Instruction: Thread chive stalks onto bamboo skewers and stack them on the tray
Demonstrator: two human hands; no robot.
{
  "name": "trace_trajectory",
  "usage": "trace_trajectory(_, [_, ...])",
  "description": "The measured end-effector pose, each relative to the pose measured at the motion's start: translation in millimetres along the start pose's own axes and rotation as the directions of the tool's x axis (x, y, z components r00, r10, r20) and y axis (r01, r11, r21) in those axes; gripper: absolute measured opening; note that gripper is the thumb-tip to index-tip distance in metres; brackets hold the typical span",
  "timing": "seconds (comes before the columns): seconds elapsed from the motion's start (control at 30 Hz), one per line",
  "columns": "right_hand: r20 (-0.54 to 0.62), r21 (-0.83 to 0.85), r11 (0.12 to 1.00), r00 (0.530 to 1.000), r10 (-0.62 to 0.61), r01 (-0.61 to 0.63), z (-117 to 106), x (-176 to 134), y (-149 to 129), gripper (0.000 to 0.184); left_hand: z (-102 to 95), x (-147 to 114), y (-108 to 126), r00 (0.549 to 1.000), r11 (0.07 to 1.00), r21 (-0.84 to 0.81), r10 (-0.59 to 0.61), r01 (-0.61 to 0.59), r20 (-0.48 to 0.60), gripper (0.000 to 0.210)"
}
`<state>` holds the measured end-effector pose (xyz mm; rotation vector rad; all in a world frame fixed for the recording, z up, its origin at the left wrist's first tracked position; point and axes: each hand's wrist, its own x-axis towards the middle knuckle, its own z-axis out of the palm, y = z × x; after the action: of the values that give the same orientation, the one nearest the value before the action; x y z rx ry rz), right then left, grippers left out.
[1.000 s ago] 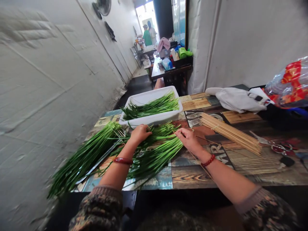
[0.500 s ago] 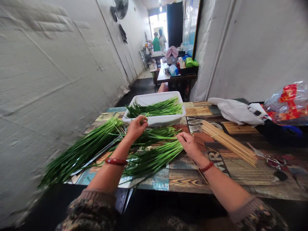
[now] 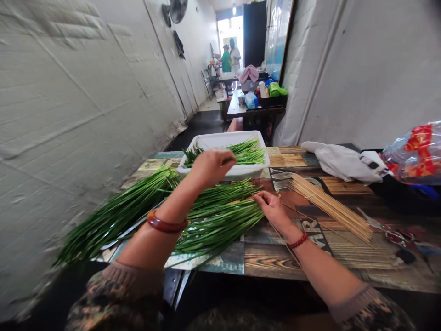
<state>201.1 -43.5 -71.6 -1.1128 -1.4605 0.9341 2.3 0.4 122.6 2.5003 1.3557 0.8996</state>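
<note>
My left hand [image 3: 214, 164] is closed and raised in front of the white plastic tub [image 3: 229, 172], slightly blurred; whatever its fingers hold is hidden. Below and to its right, my right hand [image 3: 272, 209] pinches a thin bamboo skewer [image 3: 285, 242], which runs back under the wrist. Its fingertips are at the pale stem ends of the garlic chives [image 3: 220, 225] spread on the table. More chives [image 3: 246, 151] lie inside the tub. A large bundle of chives [image 3: 120, 211] rests at the left, with a long metal blade [image 3: 132, 230] partly under it.
A bundle of bamboo skewers [image 3: 330, 209] lies to the right, with scissors [image 3: 382, 227] beyond it. A grey-white cap [image 3: 341, 161] and a plastic bag with red print [image 3: 416, 154] sit at the back right. Two people [image 3: 230, 57] stand far off near the doorway.
My left hand has moved right and toward the tub's middle, its fingers now turned away. A bit of green showed in it before. My right hand stays nearly in place.
</note>
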Motion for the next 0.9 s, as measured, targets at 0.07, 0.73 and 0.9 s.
trace_trajectory(0.07, [0.002, -0.032, 0.999, 0.999, -0.043, 0.043, -0.7, -1.3, -5.0, 0.03, 30.2, -8.9, -12.7, 0.968, 0.997, -0.063, -0.028, 0.045, 0.249, 0.018])
trace_trajectory(0.73, [-0.025, -0.188, 0.973, 0.99, -0.14, 0.133, -5.8, -4.8, -34.7, 0.018, 108.5, -45.6, -32.9, 0.811, 0.389, -0.715, -0.199, 0.581, 0.55, 0.031])
trace_trajectory(0.9, [0.004, -0.148, 0.989, 1.0, -0.015, 0.015, -7.3, -7.0, -36.8, 0.02, 114.3, -50.2, -38.4, 0.79, 0.331, -0.72, -0.197, 0.61, 0.58, 0.028])
